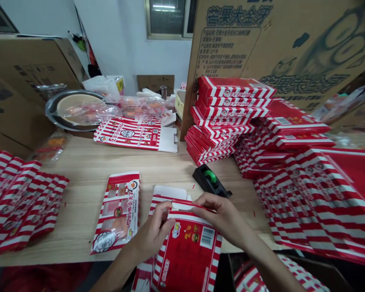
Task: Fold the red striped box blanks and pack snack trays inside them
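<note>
A red carton with white stripes (185, 255) lies at the table's front edge, its barcode side up and its end flap (182, 206) facing away from me. My left hand (161, 227) pinches the carton's top left corner between thumb and fingers. At the top right, my right hand (217, 215) grips the flap edge, fingers bent over it. Beneath it lies another striped carton piece (167, 192), mostly covered. To the left rests a filled snack box (118, 213) with clear windows. Just beyond my right hand stands a black tape dispenser (212, 180) with a green core.
Stacked striped boxes (231, 109) rise at the back right, with more piles (316, 198) along the right. Folded cartons (21, 198) lean at the left. Behind are a flat carton sheet (134, 134), a metal basin (53, 111) and bagged goods (146, 106). An open box (322, 269) sits below the edge.
</note>
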Action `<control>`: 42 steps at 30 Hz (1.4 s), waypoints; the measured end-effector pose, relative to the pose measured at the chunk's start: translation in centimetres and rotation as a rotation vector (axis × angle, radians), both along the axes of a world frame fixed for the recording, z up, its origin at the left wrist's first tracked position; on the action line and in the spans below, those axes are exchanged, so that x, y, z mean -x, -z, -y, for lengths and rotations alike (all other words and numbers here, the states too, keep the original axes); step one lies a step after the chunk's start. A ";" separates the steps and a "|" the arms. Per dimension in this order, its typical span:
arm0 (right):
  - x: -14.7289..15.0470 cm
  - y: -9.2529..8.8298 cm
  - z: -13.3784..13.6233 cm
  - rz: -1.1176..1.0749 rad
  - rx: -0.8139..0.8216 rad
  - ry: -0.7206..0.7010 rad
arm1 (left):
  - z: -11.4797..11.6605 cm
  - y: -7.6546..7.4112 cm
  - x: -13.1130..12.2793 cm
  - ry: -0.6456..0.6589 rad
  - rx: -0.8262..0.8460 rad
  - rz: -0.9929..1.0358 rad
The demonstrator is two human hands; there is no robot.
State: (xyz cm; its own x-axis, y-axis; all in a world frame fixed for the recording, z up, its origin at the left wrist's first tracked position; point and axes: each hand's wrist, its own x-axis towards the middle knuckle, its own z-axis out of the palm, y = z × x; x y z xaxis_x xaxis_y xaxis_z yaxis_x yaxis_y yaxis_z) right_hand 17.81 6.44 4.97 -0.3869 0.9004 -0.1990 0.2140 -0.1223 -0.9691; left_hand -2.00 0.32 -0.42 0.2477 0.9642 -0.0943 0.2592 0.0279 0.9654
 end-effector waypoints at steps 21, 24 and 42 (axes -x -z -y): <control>-1.4 -1.9 0.6 -0.046 0.010 -0.233 | 1.2 0.1 0.3 -0.145 -0.167 -0.137; -2.0 -0.3 1.3 -0.067 0.019 -0.014 | 1.4 0.7 0.5 -0.233 -0.157 -0.103; -8.6 7.2 -2.8 0.108 -0.180 0.591 | -0.9 -0.5 2.8 -0.656 -0.228 -0.121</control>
